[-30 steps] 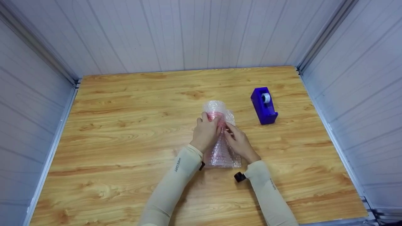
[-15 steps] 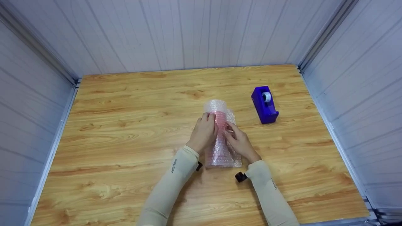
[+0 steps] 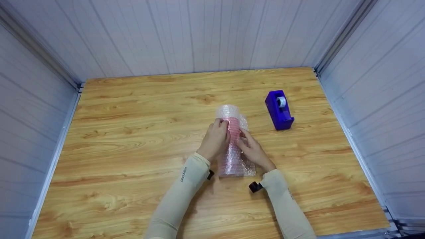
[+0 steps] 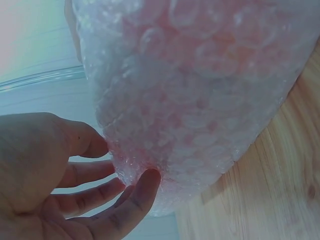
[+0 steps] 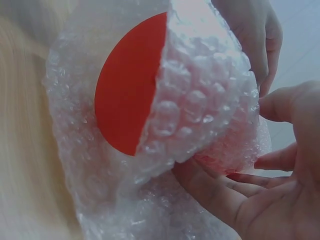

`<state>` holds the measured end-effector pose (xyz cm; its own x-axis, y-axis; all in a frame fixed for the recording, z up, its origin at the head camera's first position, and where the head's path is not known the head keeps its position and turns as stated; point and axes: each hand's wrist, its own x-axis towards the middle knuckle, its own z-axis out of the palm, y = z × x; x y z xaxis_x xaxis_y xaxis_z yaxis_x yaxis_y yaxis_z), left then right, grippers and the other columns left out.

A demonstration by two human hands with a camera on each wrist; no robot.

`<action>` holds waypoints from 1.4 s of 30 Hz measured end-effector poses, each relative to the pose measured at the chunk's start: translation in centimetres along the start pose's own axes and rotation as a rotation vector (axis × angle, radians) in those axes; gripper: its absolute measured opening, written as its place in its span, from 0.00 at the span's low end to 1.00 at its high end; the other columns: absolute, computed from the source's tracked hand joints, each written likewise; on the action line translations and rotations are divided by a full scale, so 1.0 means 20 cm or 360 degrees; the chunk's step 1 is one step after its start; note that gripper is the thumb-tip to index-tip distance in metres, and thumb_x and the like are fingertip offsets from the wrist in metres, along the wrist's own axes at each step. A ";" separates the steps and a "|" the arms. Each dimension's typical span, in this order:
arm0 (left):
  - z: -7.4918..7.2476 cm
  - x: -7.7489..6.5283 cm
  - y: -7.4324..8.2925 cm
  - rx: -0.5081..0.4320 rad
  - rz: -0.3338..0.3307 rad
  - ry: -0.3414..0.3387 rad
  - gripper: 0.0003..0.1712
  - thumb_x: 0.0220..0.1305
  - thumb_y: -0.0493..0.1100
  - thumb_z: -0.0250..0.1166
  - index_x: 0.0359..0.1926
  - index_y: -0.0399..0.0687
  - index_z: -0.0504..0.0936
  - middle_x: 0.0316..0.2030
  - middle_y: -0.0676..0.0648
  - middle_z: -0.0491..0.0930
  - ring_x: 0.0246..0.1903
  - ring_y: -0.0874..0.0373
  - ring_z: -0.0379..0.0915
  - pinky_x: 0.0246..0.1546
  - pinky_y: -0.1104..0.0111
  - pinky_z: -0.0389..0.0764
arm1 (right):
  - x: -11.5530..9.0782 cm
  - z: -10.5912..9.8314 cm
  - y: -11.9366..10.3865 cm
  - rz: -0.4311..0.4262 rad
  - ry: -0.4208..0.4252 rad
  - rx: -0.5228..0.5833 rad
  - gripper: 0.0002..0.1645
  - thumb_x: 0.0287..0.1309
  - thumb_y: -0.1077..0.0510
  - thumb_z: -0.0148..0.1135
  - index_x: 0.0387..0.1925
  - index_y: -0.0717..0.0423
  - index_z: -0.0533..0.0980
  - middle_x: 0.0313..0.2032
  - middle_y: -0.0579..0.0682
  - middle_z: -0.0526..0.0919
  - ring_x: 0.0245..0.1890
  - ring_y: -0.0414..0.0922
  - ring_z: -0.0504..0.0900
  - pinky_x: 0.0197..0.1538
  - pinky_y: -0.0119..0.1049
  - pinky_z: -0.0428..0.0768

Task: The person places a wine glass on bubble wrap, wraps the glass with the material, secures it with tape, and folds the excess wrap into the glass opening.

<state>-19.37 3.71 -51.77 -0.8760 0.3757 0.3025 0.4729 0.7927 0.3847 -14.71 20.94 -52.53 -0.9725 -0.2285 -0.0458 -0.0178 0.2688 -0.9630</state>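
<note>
On the wood tbl (image 3: pixel 132 186), approx. ctr., lies bubble wrap (image 3: pixel 230 164) rolled round a red item (image 5: pixel 122 95). Your L hand (image 3: pixel 214 139) grips the roll's L side; your R hand (image 3: pixel 255 151) pinches its R side. Blue tape dispenser (image 3: pixel 274 113) stands apart, far R, w/ a white tape roll (image 3: pixel 282 102).

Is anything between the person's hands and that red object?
Yes: bubble wrap around the red round-ended object separates it from the left hand and right hand. Nothing else visible is in the way.
</note>
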 end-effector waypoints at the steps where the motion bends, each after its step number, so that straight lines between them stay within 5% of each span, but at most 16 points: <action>1: 0.00 0.00 0.00 0.0003 -0.0001 -0.0003 0.15 0.68 0.37 0.60 0.52 0.32 0.78 0.50 0.34 0.75 0.41 0.39 0.77 0.48 0.54 0.79 | 0.00 0.00 0.00 -0.0005 -0.0009 0.0002 0.35 0.73 0.63 0.53 0.75 0.68 0.54 0.67 0.71 0.64 0.68 0.65 0.63 0.64 0.58 0.69; 12: 0.00 0.01 0.01 -0.0005 -0.0015 -0.0024 0.14 0.68 0.37 0.60 0.52 0.34 0.78 0.49 0.35 0.75 0.39 0.39 0.77 0.46 0.53 0.80 | 0.01 -0.01 0.07 0.0106 -0.0139 0.0010 0.44 0.75 0.53 0.53 0.79 0.58 0.42 0.75 0.65 0.50 0.72 0.62 0.55 0.69 0.58 0.60; 23: -0.01 0.02 0.04 0.0012 -0.0085 -0.0120 0.17 0.71 0.41 0.59 0.56 0.38 0.79 0.53 0.38 0.74 0.44 0.41 0.76 0.44 0.56 0.82 | 0.06 0.00 0.21 -0.0164 0.0255 -0.0193 0.30 0.70 0.66 0.57 0.70 0.71 0.62 0.58 0.68 0.70 0.58 0.62 0.71 0.63 0.57 0.68; 42: 0.03 0.04 0.12 0.0235 -0.0037 -0.0204 0.16 0.72 0.41 0.57 0.57 0.42 0.80 0.56 0.39 0.72 0.48 0.42 0.72 0.32 0.57 0.85 | 0.06 -0.04 0.24 0.0013 0.0212 0.0043 0.30 0.74 0.62 0.52 0.72 0.68 0.61 0.64 0.66 0.71 0.64 0.58 0.70 0.66 0.50 0.68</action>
<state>-19.01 6.19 -51.11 -0.8959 0.4070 0.1780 0.4415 0.8601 0.2556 -16.07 22.71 -57.02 -0.9948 -0.0996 -0.0196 -0.0053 0.2444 -0.9697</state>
